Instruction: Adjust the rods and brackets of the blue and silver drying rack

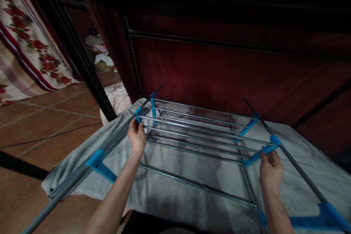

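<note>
A rack of grey metal tubes (pixel 186 181) joined by blue plastic brackets rests on a grey blanket (pixel 175 204). On its left side, my left hand (pixel 137 138) has its fingers closed around a blue bracket (pixel 138 111) where a crosswise tube meets the long side tube. Over on the right, my right hand (pixel 271 170) pinches a matching blue bracket (pixel 253 158) beneath the right side tube (pixel 298 172). Several thin crossbars run between the two sides. Part of each held bracket is hidden behind my fingers.
Dark bed-frame posts (pixel 79 55) stand at the left, and a dark beam crosses overhead. A dark red curtain (pixel 197 69) hangs behind the blanket. A floral cloth (pixel 33 40) hangs at far left above the tiled floor (pixel 55 124), where a cable (pixel 52 137) lies.
</note>
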The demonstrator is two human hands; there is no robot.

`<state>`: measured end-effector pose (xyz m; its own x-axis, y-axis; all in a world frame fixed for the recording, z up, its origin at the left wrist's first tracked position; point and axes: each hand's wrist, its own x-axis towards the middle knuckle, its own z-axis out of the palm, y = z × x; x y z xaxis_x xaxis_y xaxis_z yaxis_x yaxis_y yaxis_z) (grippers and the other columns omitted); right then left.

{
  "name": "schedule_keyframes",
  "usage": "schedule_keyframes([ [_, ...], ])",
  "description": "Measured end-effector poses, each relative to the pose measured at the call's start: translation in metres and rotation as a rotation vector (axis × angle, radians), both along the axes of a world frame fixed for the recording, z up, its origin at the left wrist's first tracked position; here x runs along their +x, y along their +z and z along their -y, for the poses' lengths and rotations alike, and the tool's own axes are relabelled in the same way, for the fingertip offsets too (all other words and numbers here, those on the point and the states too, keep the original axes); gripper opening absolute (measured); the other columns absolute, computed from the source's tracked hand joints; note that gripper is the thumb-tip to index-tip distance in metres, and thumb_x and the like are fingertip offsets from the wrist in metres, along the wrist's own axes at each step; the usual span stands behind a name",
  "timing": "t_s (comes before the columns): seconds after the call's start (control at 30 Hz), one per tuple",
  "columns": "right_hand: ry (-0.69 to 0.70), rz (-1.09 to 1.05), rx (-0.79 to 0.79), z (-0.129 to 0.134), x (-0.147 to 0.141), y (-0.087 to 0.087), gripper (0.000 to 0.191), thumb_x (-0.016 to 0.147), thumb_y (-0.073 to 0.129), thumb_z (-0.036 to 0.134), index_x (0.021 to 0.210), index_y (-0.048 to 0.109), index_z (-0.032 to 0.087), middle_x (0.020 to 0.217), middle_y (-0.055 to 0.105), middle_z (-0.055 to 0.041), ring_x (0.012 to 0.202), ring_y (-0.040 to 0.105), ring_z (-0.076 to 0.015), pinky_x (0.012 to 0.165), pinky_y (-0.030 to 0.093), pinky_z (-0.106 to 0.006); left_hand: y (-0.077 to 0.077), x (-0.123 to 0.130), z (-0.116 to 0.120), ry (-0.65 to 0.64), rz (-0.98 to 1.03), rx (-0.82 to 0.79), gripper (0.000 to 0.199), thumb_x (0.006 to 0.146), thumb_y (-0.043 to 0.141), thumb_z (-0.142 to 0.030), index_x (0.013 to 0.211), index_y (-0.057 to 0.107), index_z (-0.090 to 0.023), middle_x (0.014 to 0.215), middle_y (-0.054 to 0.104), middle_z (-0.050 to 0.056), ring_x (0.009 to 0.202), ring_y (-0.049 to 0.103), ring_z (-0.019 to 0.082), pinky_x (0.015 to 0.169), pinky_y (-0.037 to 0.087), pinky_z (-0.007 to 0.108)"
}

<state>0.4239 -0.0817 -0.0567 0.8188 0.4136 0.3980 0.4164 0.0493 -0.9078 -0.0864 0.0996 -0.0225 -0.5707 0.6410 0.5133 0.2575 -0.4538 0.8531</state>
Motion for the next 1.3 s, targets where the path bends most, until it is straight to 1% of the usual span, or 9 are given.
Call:
schedule_keyframes([
  [0.37, -0.029, -0.005, -0.019, 0.000, -0.006, 0.004, 0.059, 0.072, 0.069, 0.048, 0.120, 0.067, 0.013, 0.113, 0.069, -0.0161, 0.104, 0.065, -0.0312, 0.102, 0.046, -0.053, -0.006, 0.003, 0.007, -0.034, -0.058, -0.034, 0.044, 0.089, 0.058, -0.027, 0.130, 0.061, -0.011, 0.131, 0.067, 0.016, 0.121, 0.063, 0.024, 0.112, 0.043, 0.042],
  [0.53, 0.016, 0.006, -0.015, 0.000, -0.011, 0.006, 0.057, 0.075, 0.067, 0.046, 0.122, 0.064, 0.014, 0.115, 0.067, -0.0153, 0.105, 0.063, -0.0299, 0.103, 0.046, -0.052, -0.008, 0.001, 0.009, -0.055, -0.089, -0.075, 0.050, 0.089, 0.058, -0.028, 0.137, 0.057, -0.011, 0.141, 0.060, 0.017, 0.134, 0.054, 0.026, 0.119, 0.035, 0.042],
  [0.63, 0.060, -0.053, 0.016, 0.007, -0.015, 0.000, 0.074, 0.072, 0.070, 0.044, 0.139, 0.052, 0.019, 0.129, 0.061, -0.0137, 0.114, 0.061, -0.0281, 0.107, 0.043, -0.050, -0.014, 0.001, 0.029, -0.023, -0.101, -0.061, 0.056, 0.093, 0.055, -0.031, 0.146, 0.047, -0.015, 0.152, 0.049, 0.017, 0.141, 0.047, 0.025, 0.118, 0.036, 0.041],
  [0.7, 0.025, -0.058, 0.002, 0.017, -0.022, -0.007, 0.083, 0.072, 0.071, 0.043, 0.147, 0.043, 0.021, 0.139, 0.054, -0.0148, 0.122, 0.056, -0.0281, 0.108, 0.042, -0.049, -0.023, 0.004, 0.057, 0.060, -0.169, -0.047, 0.056, 0.096, 0.053, -0.032, 0.149, 0.043, -0.018, 0.154, 0.046, 0.016, 0.142, 0.044, 0.025, 0.117, 0.038, 0.041],
  [0.77, -0.008, -0.019, -0.026, 0.032, -0.038, -0.018, 0.081, 0.075, 0.068, 0.044, 0.148, 0.041, 0.021, 0.142, 0.050, -0.0156, 0.124, 0.054, -0.0282, 0.105, 0.044, -0.048, -0.037, 0.012, 0.094, 0.079, -0.333, -0.051, 0.050, 0.098, 0.050, -0.030, 0.147, 0.046, -0.020, 0.148, 0.051, 0.015, 0.139, 0.047, 0.025, 0.117, 0.038, 0.043],
  [0.9, 0.101, 0.129, -0.159, 0.065, -0.088, -0.042, 0.059, 0.084, 0.057, 0.043, 0.138, 0.053, 0.020, 0.131, 0.055, -0.0135, 0.111, 0.059, -0.0267, 0.100, 0.046, -0.048, -0.069, 0.044, 0.161, -0.366, -0.781, -0.127, 0.046, 0.100, 0.043, -0.021, 0.145, 0.050, -0.024, 0.141, 0.059, 0.011, 0.132, 0.054, 0.023, 0.112, 0.045, 0.042],
  [1.0, 0.262, 0.180, -0.241, 0.088, -0.130, -0.058, 0.043, 0.089, 0.052, 0.039, 0.128, 0.060, 0.024, 0.124, 0.060, -0.0113, 0.112, 0.058, -0.0281, 0.101, 0.045, -0.049, -0.087, 0.076, 0.184, -0.663, -1.052, -0.114, 0.046, 0.099, 0.041, -0.017, 0.144, 0.053, -0.026, 0.139, 0.061, 0.010, 0.129, 0.057, 0.022, 0.110, 0.048, 0.043],
  [1.13, 0.343, 0.170, -0.226, 0.105, -0.162, -0.072, 0.032, 0.091, 0.048, 0.029, 0.118, 0.065, 0.027, 0.121, 0.063, -0.0097, 0.117, 0.057, -0.0284, 0.103, 0.044, -0.050, -0.103, 0.108, 0.180, -0.852, -1.269, -0.056, 0.045, 0.098, 0.044, -0.017, 0.142, 0.055, -0.024, 0.137, 0.063, 0.010, 0.126, 0.060, 0.023, 0.109, 0.048, 0.047],
  [1.3, 0.289, 0.152, -0.237, 0.122, -0.160, -0.084, 0.035, 0.086, 0.048, 0.020, 0.115, 0.067, 0.027, 0.116, 0.064, -0.0087, 0.115, 0.058, -0.0272, 0.103, 0.045, -0.049, -0.117, 0.127, 0.162, -0.899, -1.473, -0.094, 0.058, 0.087, 0.038, 0.002, 0.136, 0.059, -0.022, 0.133, 0.066, 0.010, 0.124, 0.061, 0.025, 0.105, 0.050, 0.049],
])
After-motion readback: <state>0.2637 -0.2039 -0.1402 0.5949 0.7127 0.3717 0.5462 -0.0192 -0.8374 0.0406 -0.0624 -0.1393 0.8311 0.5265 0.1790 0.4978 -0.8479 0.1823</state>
